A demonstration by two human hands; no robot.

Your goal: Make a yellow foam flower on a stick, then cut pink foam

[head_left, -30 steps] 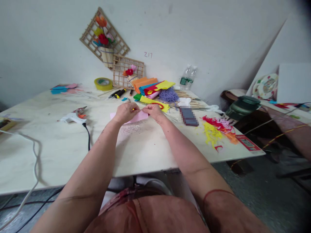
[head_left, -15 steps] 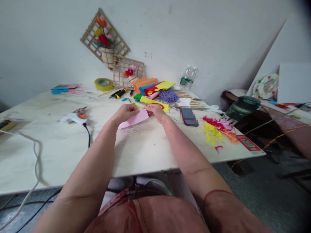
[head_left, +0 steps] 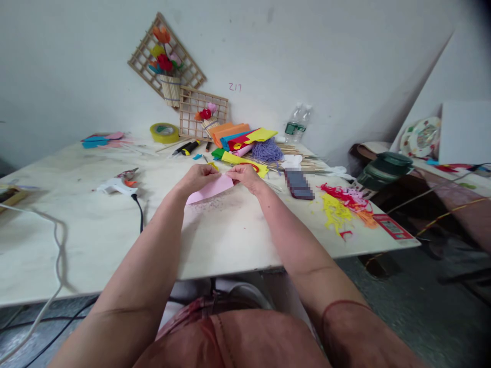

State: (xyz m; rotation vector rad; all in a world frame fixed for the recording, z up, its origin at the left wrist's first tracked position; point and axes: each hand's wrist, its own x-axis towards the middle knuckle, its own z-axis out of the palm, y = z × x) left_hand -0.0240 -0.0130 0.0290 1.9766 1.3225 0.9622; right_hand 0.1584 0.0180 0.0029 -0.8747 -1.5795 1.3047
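Both your forearms reach fwd, converging toward 12 o'clock. Your left hand sits knuckles up, fingers curled in a pinch. Your right hand is just beside it at 3 o'clock, fingers also pinched, fingertips of both nearly meeting. Thin red band on your right upper arm.

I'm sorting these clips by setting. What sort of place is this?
Probably a craft workshop: a glue gun, coloured foam sheets and paper-flower lattice pieces surround the hands folding a pink sheet.
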